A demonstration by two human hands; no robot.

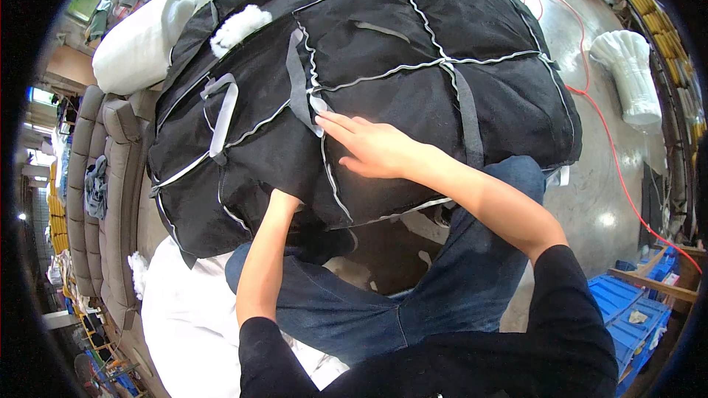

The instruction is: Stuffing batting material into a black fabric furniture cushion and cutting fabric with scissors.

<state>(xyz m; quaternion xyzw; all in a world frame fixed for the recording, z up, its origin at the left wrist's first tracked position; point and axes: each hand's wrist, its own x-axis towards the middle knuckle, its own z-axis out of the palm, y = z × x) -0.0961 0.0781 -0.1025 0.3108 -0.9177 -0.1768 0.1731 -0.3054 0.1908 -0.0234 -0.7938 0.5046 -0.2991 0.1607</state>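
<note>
A large black fabric cushion cover [376, 125], divided into panels by pale-edged seams, lies across my knees. My left hand [286, 197] is pushed into an opening on its near side. Only the wrist shows, and the fabric hides the fingers. On top, my right hand [372, 146] rests with straightened fingers beside a seam crossing. Its fingertips touch the lower end of a grey fabric strap [297, 81]. Another grey strap [470, 114] lies to the right, and a looped light strap [223, 121] is at left. A tuft of white stuffing [240, 28] sits on the far left part.
White cloth [184, 317] lies at my lower left. Beyond it stands a grey-brown padded sofa piece [118, 199]. A white roll [144, 40] is at far left, and a wrapped white bundle [630, 81] stands right. A red hose [608, 140] crosses the floor near blue crates [627, 317].
</note>
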